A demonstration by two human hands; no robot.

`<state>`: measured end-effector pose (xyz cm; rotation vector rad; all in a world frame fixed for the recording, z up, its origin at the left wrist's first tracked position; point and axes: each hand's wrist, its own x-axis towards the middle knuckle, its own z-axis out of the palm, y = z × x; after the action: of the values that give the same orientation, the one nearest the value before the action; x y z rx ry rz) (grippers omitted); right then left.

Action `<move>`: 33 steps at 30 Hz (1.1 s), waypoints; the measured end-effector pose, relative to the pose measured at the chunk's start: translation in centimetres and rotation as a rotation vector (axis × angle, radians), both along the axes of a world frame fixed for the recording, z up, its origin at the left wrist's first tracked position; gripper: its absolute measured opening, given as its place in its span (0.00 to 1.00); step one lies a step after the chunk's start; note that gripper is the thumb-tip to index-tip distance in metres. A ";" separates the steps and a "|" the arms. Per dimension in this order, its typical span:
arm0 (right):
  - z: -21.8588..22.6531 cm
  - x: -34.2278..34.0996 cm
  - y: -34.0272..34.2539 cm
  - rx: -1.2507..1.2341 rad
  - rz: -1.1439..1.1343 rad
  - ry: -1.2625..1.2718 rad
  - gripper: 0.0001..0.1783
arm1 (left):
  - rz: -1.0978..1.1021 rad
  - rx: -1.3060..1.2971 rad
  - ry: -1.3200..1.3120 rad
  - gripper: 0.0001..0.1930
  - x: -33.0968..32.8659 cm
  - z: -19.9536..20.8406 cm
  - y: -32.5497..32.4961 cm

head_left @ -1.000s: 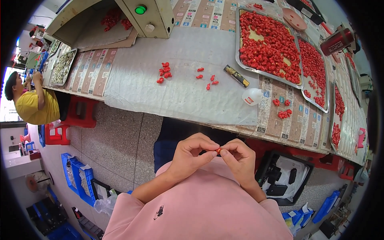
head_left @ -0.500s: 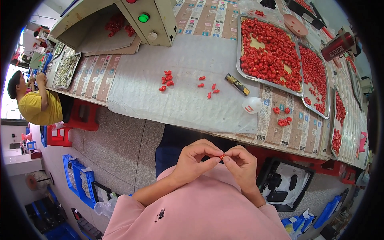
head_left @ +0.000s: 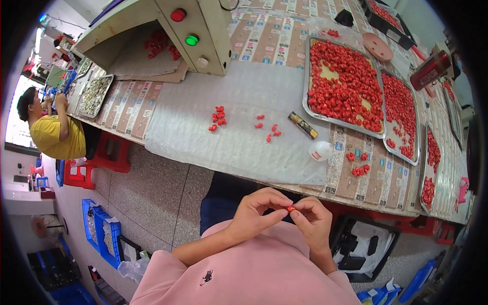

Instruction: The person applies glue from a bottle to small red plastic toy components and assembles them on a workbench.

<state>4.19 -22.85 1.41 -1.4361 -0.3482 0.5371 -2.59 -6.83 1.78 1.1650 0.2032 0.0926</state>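
Observation:
A small glossy red piece is pinched between both hands, in front of my chest below the table's near edge. My left hand has its thumb and forefinger closed on the piece's left side. On its other side, my right hand grips it with thumb and fingertips. Similar red pieces lie on the white sheet in a small cluster, with a looser group to their right. Beside those rest a black and gold tube and a small white bottle.
Metal trays heaped with red pieces stand at the right, with a dark red flask behind. A cream machine with lit buttons occupies the back left. A person in yellow sits far left. A black crate is under the table.
The whole view has tilted, so table and trays sit lower in the picture. Both hands still pinch the red piece, which shows a little more between the fingertips.

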 end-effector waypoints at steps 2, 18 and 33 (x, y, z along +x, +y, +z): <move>-0.1 0.6 -0.2 -0.003 -0.007 -0.041 0.06 | 0.024 0.005 0.002 0.13 0.3 0.2 -0.1; 1.2 7.8 -0.4 -0.597 -0.545 -1.178 0.07 | 0.821 1.182 -0.110 0.18 4.6 -1.4 12.0; 1.1 8.9 -0.3 -0.444 -0.552 -1.137 0.13 | 0.720 1.368 0.087 0.23 6.2 -1.3 12.1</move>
<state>13.07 -23.15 2.52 -2.0735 -0.7083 -0.7574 3.63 5.26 0.48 2.4009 0.6925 0.9275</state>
